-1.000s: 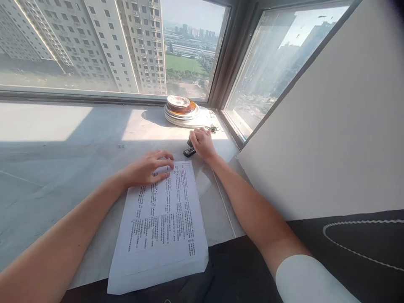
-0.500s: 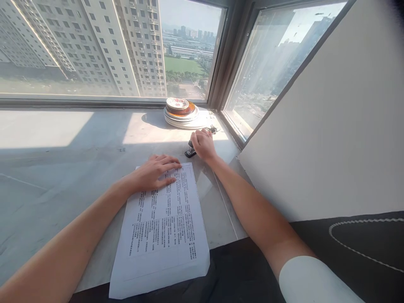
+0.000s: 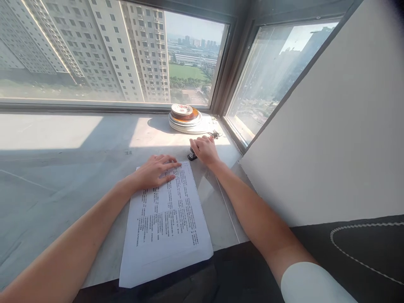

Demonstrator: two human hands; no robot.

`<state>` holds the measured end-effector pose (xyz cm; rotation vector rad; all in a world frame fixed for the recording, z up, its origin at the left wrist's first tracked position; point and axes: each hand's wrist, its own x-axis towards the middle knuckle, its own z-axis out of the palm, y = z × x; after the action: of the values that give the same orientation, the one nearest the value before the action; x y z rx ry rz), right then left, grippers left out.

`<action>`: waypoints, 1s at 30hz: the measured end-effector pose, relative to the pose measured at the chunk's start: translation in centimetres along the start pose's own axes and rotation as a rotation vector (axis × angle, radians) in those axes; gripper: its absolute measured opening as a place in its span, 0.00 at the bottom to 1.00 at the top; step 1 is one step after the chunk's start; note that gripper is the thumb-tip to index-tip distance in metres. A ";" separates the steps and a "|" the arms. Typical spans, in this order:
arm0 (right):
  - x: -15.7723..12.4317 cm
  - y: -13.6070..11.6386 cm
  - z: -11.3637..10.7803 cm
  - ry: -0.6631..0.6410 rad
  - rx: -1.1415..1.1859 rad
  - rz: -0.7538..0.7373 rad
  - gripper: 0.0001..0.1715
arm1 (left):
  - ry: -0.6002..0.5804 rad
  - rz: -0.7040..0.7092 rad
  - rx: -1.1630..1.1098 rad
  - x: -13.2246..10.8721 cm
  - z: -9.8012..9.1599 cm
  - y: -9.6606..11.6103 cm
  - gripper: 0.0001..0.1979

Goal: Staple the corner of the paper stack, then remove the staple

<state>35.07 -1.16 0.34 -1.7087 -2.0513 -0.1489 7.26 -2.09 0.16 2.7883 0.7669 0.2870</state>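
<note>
A stack of printed white paper (image 3: 167,223) lies on the grey window sill (image 3: 63,168), hanging a little over its near edge. My left hand (image 3: 156,170) rests flat on the top left part of the paper, fingers spread. My right hand (image 3: 204,149) is closed over a small black stapler (image 3: 191,155) just beyond the paper's top right corner; most of the stapler is hidden under the fingers.
A stack of plates (image 3: 184,118) with a patterned one on top stands in the sill's far right corner by the window. A small dark object with a cord (image 3: 215,134) lies beside it. A white wall panel (image 3: 331,134) rises on the right. Dark fabric (image 3: 331,252) lies below.
My left hand slid a little to the right along the paper's top edge. My right hand stays closed on the stapler. The view shifted slightly.
</note>
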 end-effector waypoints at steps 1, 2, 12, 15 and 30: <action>0.0 0.0 0.1 -0.003 -0.023 0.003 0.35 | 0.022 -0.013 0.001 0.0 0.1 -0.2 0.24; 0.1 -0.1 0.2 -0.005 -0.046 0.009 0.35 | 0.049 -0.031 0.006 0.0 0.2 -0.4 0.23; -0.2 0.0 1.0 0.075 -0.111 0.126 0.33 | 0.547 -0.638 0.188 -1.7 -1.4 -4.1 0.19; -0.3 0.0 1.1 0.068 -0.161 0.147 0.31 | 0.537 -0.934 0.200 -3.5 -1.9 -6.3 0.24; -2.0 0.7 1.7 0.073 -0.185 0.116 0.22 | 0.491 -0.853 0.061 -3.3 -1.4 -6.9 0.22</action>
<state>35.49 -2.21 -2.13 -1.8975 -1.9306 -0.3681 0.81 2.14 -0.80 2.1636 1.9794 0.7745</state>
